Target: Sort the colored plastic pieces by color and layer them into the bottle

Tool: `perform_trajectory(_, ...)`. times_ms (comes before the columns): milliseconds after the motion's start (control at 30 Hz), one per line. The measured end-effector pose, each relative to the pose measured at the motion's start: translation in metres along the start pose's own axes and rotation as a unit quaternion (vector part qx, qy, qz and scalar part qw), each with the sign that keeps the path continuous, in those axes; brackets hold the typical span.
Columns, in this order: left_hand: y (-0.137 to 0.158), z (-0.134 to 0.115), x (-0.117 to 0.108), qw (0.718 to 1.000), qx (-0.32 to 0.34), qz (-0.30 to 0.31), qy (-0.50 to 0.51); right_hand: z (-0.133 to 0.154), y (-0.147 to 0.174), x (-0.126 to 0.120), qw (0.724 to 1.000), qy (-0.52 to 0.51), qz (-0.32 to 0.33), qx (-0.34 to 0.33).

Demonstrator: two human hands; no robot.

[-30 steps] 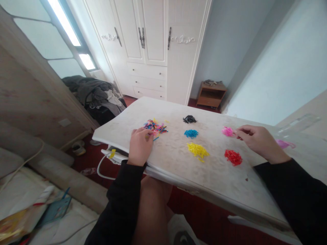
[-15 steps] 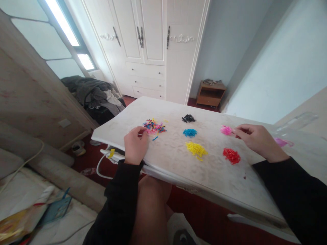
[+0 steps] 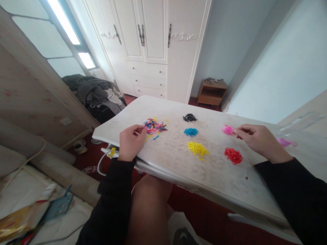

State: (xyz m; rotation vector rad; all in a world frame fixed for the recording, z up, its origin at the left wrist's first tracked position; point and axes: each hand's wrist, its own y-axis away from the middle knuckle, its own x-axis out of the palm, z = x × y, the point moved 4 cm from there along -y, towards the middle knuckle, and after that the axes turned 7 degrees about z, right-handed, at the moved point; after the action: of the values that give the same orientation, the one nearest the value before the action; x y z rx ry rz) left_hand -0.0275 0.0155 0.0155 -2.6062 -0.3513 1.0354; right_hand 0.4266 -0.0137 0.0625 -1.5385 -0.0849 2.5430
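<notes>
My left hand (image 3: 132, 142) hovers at the near left edge of a mixed pile of small coloured rubber bands (image 3: 154, 126). Its thumb and index finger are pinched together; whatever is between them is too small to make out. At the far right, the fingertips of my right hand (image 3: 258, 140) pinch at the edge of a pink heap of bands (image 3: 227, 129), with pink showing at the tips. Sorted heaps lie between and near my hands: black bands (image 3: 189, 117), blue bands (image 3: 191, 132), yellow bands (image 3: 197, 148) and red bands (image 3: 233, 155).
The piles lie on a white table (image 3: 168, 160). A clear plastic container (image 3: 301, 122) and a pink item (image 3: 286, 142) are at its right end. Beyond stand a white wardrobe (image 3: 150, 30) and a small wooden cabinet (image 3: 212, 93). Clothes (image 3: 95, 92) are heaped at the left.
My left hand has drawn back slightly left from the mixed pile, uncovering some yellow bands. My right hand stays by the pink heap. The view has shifted a little.
</notes>
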Motion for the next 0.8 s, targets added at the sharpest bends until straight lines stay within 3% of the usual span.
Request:
perform_trajectory(300,0.015,-0.003,-0.008,0.993,0.071,0.060,-0.076,0.003,0.001,0.000,1.000,0.003,0.005,-0.011)
perform_trajectory(433,0.020,-0.002,-0.013,0.987,0.071,0.081,-0.116,0.006,0.002,0.000,1.000,-0.005,0.004,-0.017)
perform_trajectory(800,0.018,-0.003,-0.017,0.984,0.057,0.133,-0.102,0.011,0.006,-0.001,1.000,-0.017,0.005,-0.021)
